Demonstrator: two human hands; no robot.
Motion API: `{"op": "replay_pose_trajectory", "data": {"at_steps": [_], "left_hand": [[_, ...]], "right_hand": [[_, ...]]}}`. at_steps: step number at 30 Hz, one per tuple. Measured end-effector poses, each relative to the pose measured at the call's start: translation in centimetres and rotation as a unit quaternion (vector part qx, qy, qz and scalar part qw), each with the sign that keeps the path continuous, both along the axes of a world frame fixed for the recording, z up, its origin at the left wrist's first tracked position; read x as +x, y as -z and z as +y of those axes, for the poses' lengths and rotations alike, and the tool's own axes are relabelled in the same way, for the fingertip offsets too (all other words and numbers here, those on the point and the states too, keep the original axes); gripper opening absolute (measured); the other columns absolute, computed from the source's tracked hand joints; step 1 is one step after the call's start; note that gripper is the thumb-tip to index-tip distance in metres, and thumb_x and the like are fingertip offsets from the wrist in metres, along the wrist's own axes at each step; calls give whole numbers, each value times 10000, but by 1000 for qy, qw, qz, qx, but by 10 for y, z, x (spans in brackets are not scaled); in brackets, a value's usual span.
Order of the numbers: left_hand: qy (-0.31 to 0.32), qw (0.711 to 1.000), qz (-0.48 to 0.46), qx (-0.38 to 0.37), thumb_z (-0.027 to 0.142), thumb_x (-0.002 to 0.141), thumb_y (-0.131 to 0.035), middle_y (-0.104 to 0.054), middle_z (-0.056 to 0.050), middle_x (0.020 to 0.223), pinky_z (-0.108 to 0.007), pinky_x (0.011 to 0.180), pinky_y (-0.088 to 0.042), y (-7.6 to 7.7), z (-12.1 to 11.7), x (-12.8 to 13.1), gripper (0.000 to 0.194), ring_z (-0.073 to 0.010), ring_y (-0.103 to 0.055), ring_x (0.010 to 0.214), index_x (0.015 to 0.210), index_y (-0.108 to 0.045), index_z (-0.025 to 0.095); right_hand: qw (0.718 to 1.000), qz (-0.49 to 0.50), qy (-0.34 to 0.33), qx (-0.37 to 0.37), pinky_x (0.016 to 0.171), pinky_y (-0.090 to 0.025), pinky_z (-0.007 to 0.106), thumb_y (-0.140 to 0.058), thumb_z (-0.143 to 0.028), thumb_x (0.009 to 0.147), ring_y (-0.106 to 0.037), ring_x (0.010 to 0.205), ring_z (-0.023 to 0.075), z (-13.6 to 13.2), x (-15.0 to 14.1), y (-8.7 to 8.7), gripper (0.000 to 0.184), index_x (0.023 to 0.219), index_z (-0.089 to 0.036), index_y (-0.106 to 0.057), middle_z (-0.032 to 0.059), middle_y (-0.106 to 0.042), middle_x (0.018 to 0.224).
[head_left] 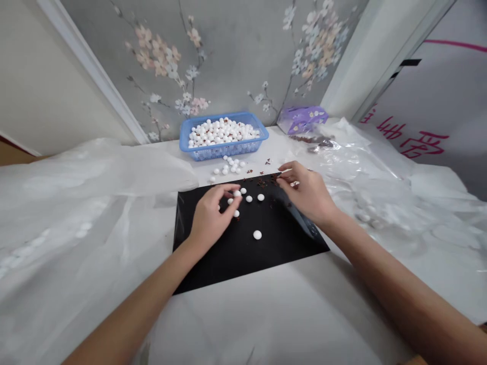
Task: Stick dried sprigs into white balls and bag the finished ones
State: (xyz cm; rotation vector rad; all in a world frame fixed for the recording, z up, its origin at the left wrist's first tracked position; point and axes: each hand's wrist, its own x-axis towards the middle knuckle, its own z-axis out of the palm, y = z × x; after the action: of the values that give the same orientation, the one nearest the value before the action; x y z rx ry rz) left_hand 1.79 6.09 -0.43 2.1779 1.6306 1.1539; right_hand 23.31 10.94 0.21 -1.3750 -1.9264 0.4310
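My left hand point(213, 210) is over the left part of a black mat point(224, 268). A small white ball point(237, 193) is pinched between its thumb and fingers. Other white balls point(261, 197) lie close by, and a single white ball point(257, 234) rests nearer the front of the mat. My right hand point(304, 190) reaches to the mat's back right edge, beside scattered small reddish-brown bits point(262, 183). Its fingertips are drawn together there, and whatever they hold is too small to make out.
Behind the mat stands a blue basket point(224, 150) heaped with white balls, with a loose group of white balls point(233, 165) in front. A purple packet point(303, 119) and a clear plastic bag of brown bits point(317, 144) are at back right. Plastic sheeting point(83, 203) covers the left.
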Motion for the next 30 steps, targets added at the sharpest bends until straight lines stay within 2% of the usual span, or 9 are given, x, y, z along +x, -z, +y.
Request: {"op": "replay_pose_trajectory", "data": {"at_steps": [3, 5, 7, 10, 16, 19, 22, 25, 30], "left_hand": [[70, 995, 70, -9, 311, 795, -596, -688, 33, 818, -329, 806, -387, -2, -11, 14, 88, -151, -602, 818, 832, -619, 235], [113, 986, 121, -11, 297, 809, -584, -695, 48, 807, -355, 837, -335, -1, -14, 18, 71, -157, -594, 856, 796, -618, 236], [129, 980, 150, -15, 281, 827, -560, -700, 47, 867, -369, 852, -303, 0, -13, 18, 72, -168, -579, 914, 814, -618, 241], [114, 980, 158, -34, 291, 817, -570, -694, 33, 900, -371, 846, -298, 2, -10, 16, 70, -177, -566, 926, 839, -615, 241], [41, 991, 116, -58, 266, 773, -612, -683, 32, 835, -367, 856, -307, 3, -7, 15, 40, -171, -580, 865, 795, -612, 232], [18, 992, 105, -61, 281, 775, -608, -689, 29, 851, -372, 831, -306, 3, -7, 14, 45, -185, -576, 897, 776, -624, 239], [12, 992, 100, -71, 283, 763, -626, -693, 39, 843, -369, 811, -301, 4, -6, 13, 38, -183, -578, 879, 780, -628, 250], [7, 993, 83, -84, 278, 758, -635, -702, 48, 835, -359, 813, -303, 4, -6, 13, 120, -175, -584, 868, 869, -598, 251], [2, 995, 65, -80, 270, 762, -629, -708, 55, 818, -349, 828, -304, 4, -7, 15, 178, -169, -597, 856, 910, -535, 238]], "right_hand": [[997, 67, -48, 0, 746, -527, 319, -579, -234, 795, -670, 800, 188, -4, -7, 6, 136, 905, -201, -651, 31, -711, 854], [995, 67, -77, 10, 772, -530, 318, -569, -237, 813, -672, 833, 188, -7, -11, 7, 144, 893, -214, -686, 27, -717, 902], [991, 55, -115, 31, 777, -530, 310, -563, -218, 822, -670, 846, 184, -10, -15, 7, 159, 906, -214, -698, 26, -717, 927], [984, 53, -164, 43, 758, -537, 294, -573, -209, 818, -671, 819, 170, -14, -20, 9, 148, 896, -208, -700, 28, -717, 918], [982, 121, -145, -26, 676, -553, 265, -607, -269, 792, -674, 708, 152, -22, -30, 17, 107, 830, -198, -678, 10, -713, 782], [978, 126, -165, -38, 696, -551, 266, -579, -255, 811, -669, 731, 148, -23, -32, 21, 109, 829, -196, -669, 13, -708, 817], [974, 129, -183, -26, 700, -547, 265, -545, -219, 829, -661, 774, 151, -22, -33, 25, 119, 863, -194, -656, 24, -696, 844], [972, 119, -203, 12, 679, -528, 259, -535, -200, 835, -631, 794, 151, -21, -34, 27, 113, 841, -193, -647, 46, -655, 868], [972, 87, -215, 37, 558, -449, 235, -544, -195, 832, -504, 602, 89, -20, -34, 28, 82, 800, -185, -619, 39, -542, 867]]}}
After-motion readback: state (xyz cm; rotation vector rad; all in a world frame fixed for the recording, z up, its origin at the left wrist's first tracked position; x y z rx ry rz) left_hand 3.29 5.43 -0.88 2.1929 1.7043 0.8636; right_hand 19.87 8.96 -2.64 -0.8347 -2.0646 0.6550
